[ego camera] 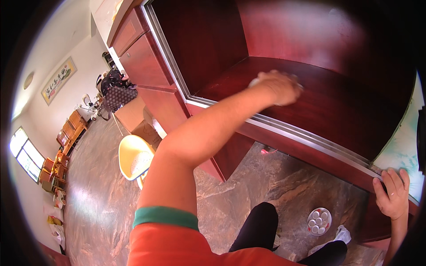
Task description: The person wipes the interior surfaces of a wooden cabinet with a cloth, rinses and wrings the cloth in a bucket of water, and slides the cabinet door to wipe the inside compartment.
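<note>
My left hand [279, 88] reaches into a dark red wooden cabinet [319, 89] and presses a pale, crumpled cloth or wipe [253, 82] on its floor. The hand is blurred, and most of the cloth is hidden under it. At the right, my right hand [392, 193] rests with its fingers spread on the cabinet's front edge, beside a pale green patterned sliding panel [399, 149]; it holds nothing that I can see. A metal sliding track [299, 133] runs along the front of the cabinet opening, below my left forearm.
On the stone-patterned floor [229, 202] stand a tray with several white cups [319, 222], a plastic bag [342, 235] and a yellow chair [134, 158]. An opened cabinet door [229, 156] juts out below my forearm. Cardboard boxes [131, 113] stand to the left.
</note>
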`<state>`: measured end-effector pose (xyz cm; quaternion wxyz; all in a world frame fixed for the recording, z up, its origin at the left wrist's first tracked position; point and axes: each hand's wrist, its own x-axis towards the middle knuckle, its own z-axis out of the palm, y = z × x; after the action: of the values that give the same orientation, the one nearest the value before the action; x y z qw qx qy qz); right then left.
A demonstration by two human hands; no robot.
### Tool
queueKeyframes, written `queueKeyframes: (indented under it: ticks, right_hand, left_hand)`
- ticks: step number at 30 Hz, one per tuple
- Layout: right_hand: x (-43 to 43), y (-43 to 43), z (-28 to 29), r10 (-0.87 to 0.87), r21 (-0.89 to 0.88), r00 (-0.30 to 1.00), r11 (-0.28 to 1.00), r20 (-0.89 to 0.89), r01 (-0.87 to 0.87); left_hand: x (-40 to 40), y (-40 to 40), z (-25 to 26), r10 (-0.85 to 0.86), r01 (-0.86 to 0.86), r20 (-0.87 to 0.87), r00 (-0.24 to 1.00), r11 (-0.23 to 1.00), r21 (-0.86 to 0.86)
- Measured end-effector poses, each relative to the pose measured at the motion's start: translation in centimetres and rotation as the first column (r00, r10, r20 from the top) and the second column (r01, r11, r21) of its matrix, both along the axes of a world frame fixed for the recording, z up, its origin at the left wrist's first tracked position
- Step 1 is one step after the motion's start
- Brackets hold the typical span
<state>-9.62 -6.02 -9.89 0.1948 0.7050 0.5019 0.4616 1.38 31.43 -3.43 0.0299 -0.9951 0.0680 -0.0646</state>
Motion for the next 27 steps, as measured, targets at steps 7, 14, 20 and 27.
queueKeyframes:
  ticks: [7,14,20,27]
  right_hand:
    - [-1.2,0.2,1.3,-0.009,-0.014,1.0,1.0,0.006,0.009]
    - [-0.4,-0.2,0.5,0.003,0.015,1.0,1.0,-0.011,-0.003]
    - [-0.6,-0.4,0.5,0.008,0.032,1.0,0.999,-0.018,-0.007]
    - [-0.5,-0.7,0.4,0.002,0.018,0.999,1.0,-0.038,-0.001]
  left_hand:
    - [3.2,13.5,0.1,0.323,-0.315,-0.021,0.946,0.934,0.167]
    - [-0.7,16.8,2.7,0.36,-0.3,-0.243,0.901,0.92,0.251]
    - [-4.3,15.0,3.9,0.469,-0.452,-0.227,0.853,0.883,0.128]
    - [-7.3,13.2,4.1,0.318,-0.307,-0.096,0.943,0.944,0.118]
